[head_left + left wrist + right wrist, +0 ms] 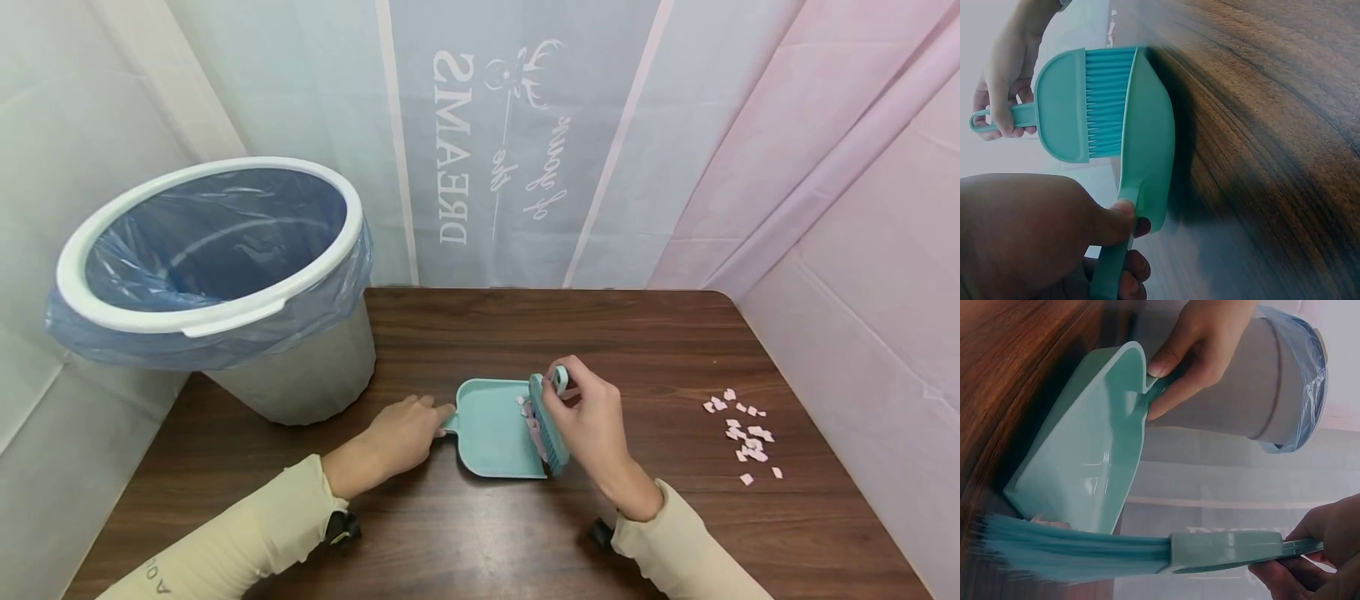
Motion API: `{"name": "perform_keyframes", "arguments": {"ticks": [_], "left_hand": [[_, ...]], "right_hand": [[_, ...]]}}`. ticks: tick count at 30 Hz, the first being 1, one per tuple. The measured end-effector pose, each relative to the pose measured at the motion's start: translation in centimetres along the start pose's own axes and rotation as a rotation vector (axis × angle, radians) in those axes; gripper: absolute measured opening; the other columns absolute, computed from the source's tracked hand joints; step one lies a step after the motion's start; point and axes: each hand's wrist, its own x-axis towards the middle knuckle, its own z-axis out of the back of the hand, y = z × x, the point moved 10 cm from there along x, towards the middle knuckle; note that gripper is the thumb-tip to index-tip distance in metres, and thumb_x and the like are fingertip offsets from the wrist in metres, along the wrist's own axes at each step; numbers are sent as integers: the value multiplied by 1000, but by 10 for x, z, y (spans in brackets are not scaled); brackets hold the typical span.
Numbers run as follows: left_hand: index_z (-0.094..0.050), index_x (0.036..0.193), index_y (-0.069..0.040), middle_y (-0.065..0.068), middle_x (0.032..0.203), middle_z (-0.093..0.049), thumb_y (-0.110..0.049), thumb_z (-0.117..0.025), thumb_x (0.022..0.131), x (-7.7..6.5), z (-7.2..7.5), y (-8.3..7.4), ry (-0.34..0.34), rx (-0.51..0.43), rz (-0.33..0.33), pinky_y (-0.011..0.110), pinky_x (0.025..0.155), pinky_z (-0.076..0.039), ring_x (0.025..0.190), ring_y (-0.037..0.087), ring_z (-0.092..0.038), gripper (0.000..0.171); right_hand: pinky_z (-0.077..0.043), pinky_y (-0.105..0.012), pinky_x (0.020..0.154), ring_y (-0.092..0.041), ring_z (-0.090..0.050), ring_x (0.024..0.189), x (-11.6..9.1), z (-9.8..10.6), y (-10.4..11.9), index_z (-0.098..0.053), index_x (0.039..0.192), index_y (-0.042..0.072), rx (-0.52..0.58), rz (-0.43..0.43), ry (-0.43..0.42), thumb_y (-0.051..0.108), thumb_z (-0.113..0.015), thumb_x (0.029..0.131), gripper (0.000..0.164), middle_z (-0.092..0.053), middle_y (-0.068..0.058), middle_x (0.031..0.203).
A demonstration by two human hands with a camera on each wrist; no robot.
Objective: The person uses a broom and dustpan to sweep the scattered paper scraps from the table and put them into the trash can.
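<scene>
A teal dustpan (pixel 491 429) lies on the wooden table, its open edge facing right. My left hand (pixel 401 433) grips its short handle, thumb on top in the left wrist view. In my right hand (pixel 592 417) is a small teal hand brush (pixel 551 429), pinched by its looped handle (pixel 1022 115). The brush stands upright at the dustpan's open edge, bristles (pixel 1072 550) down and bent there. Pale pink paper scraps (pixel 534 429) lie just inside the pan against the bristles.
More paper scraps (pixel 750 442) are scattered on the right side of the table (pixel 525 533). A grey bin (pixel 322 375) with a white rim and blue liner bag stands at the back left. Fabric curtains (pixel 517 250) hang along the back and sides.
</scene>
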Motion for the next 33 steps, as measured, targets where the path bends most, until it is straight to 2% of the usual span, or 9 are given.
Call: {"name": "perform_keyframes", "arguments": {"ticks": [12, 19, 27, 33], "left_hand": [[-68, 126, -8, 14, 93, -65, -14, -68, 98, -1, 0, 1, -6, -3, 1, 44, 72, -57, 85, 33, -64, 28], [-67, 128, -8, 15, 95, -66, -14, -68, 98, -2, -1, 1, -7, -10, -1, 44, 72, -57, 87, 33, -64, 30], [-67, 129, -8, 15, 97, -66, -15, -68, 98, -2, -3, 2, 2, -17, 3, 45, 72, -57, 88, 34, -65, 32], [-67, 129, -8, 14, 96, -66, -15, -69, 98, -1, -3, 3, -2, -16, 3, 43, 71, -57, 86, 33, -65, 32]], "right_hand": [[-53, -23, 53, -7, -64, 62, 3, 1, 9, -65, 90, 10, 93, 47, -18, -9, -73, 85, 22, -62, 3, 73], [-51, -17, 53, -6, -65, 63, 6, 12, 11, -67, 91, 10, 145, 68, -68, -8, -74, 86, 20, -68, 2, 78], [-50, -17, 52, -7, -64, 61, 9, 29, -2, -66, 91, 10, 42, 68, -84, -8, -72, 86, 20, -65, 4, 74], [-51, -18, 56, -13, -66, 63, 9, 27, -11, -65, 89, 11, -34, 45, -56, -8, -72, 86, 20, -64, 3, 75]]}}
